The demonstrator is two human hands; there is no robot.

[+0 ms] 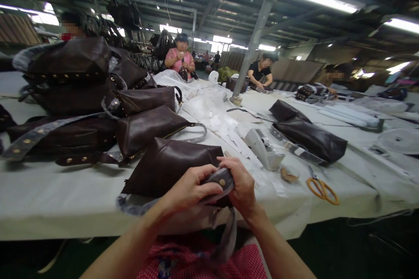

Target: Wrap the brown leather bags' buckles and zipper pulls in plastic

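Observation:
A dark brown leather handbag [170, 161] lies on its side at the table's front edge, before me. Its studded strap [220, 180], covered in clear plastic wrap, is bent between both hands. My left hand [198, 183] grips the strap from the left, thumb along its near face. From the right, my right hand [240, 183] closes round the same strap, with fingertips over its top. A loose wrapped end of strap [229, 235] hangs below the hands over my lap. The bag's lower right corner is hidden behind my hands.
Stacked brown handbags [68, 61] fill the left side. To the right are a tape dispenser [265, 148], orange-handled scissors [322, 189], a small roll of tape [289, 174] and another handbag [310, 135]. Plastic sheeting [209, 109] covers the middle. Several people work beyond; a pole [255, 43] rises behind.

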